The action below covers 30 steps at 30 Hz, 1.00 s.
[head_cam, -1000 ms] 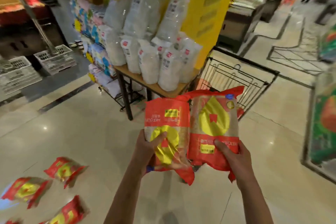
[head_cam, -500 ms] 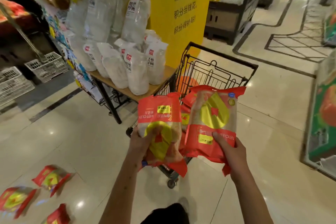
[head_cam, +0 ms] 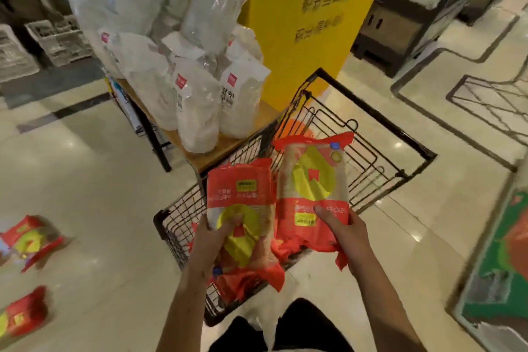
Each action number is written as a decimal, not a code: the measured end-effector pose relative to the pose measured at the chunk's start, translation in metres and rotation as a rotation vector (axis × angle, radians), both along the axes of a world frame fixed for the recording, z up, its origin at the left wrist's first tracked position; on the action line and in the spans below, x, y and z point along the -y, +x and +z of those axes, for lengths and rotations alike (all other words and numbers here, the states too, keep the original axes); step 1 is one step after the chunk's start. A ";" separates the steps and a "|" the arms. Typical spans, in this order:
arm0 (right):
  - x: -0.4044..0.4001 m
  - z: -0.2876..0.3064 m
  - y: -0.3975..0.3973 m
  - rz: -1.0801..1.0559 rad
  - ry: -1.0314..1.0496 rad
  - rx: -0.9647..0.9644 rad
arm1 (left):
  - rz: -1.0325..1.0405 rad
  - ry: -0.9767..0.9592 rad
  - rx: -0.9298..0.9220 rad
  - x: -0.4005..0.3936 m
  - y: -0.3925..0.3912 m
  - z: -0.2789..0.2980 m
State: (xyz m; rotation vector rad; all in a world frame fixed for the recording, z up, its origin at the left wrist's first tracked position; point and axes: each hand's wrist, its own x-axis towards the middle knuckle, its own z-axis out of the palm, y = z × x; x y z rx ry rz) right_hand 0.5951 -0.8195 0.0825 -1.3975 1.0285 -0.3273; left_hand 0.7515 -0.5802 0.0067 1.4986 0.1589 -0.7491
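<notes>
Cart [head_cam: 377,113] closer now, under both packets [head_cam: 311,180]

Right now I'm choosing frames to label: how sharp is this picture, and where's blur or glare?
Head view: the left red packet and right red packet, gripped by the left hand and right hand, are fairly sharp; motion blur smears the floor packets and yellow pillar; lights glare off the glossy floor.

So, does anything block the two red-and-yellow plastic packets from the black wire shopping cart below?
Nothing visible. The left hand holds one red-and-yellow plastic packet, the right hand the other packet, both over the open top of the black wire shopping cart; red packets lie low inside.
</notes>
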 end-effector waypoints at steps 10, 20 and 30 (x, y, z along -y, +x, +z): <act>0.057 -0.093 0.095 0.333 -0.020 -0.350 | 0.333 0.268 -0.207 0.009 -0.002 -0.078; 0.102 -0.179 0.111 0.675 -0.010 -0.573 | 0.377 0.398 -0.420 0.044 -0.017 -0.138; 0.120 -0.198 0.100 0.690 -0.009 -0.655 | 0.225 0.474 -0.391 0.065 -0.023 -0.132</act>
